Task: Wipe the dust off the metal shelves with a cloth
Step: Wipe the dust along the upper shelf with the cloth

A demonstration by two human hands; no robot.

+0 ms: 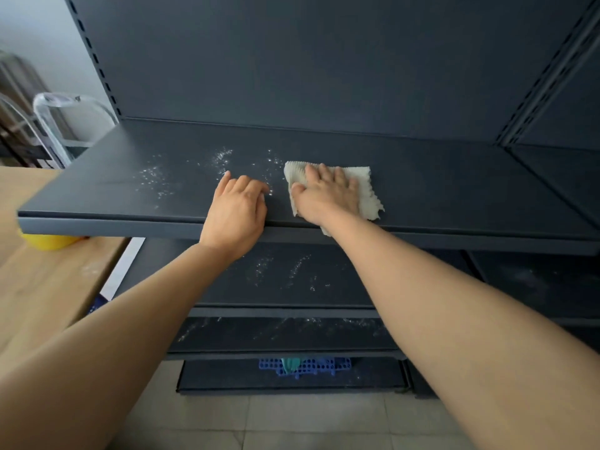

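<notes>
Head view only. Right hand (326, 193) lies flat, fingers spread, pressing the cloth (363, 190) onto the top shelf (454, 190), mid-width and near the front edge. No pinch: the palm just holds it down. One cloth corner hangs over the shelf lip under the wrist, and the part under the palm is hidden. Left hand (237, 206) is just left of the cloth, empty, fingers loosely curled on the shelf, heel of the hand over the front edge.

Dust (220, 157): white specks on the top shelf left of the cloth, in scattered patches running toward the left end. More specks on the lower shelves (285, 274), partly blocked by both forearms.

Hard to make out:
- blue grid item (311, 365) with something teal on it at the bottom tier, cut off by the shelf above;
- yellow object (48, 241) on the desk (39, 287), mostly hidden under the shelf's left end;
- clear curved plastic thing (65, 105) behind the left upright, identity unclear.

Room: dark blue-grey metal shelving with back panel and slotted uprights, second bay at right cut off by the frame. Wood desk on the left, pale tile floor (292, 417), white wall upper left.
</notes>
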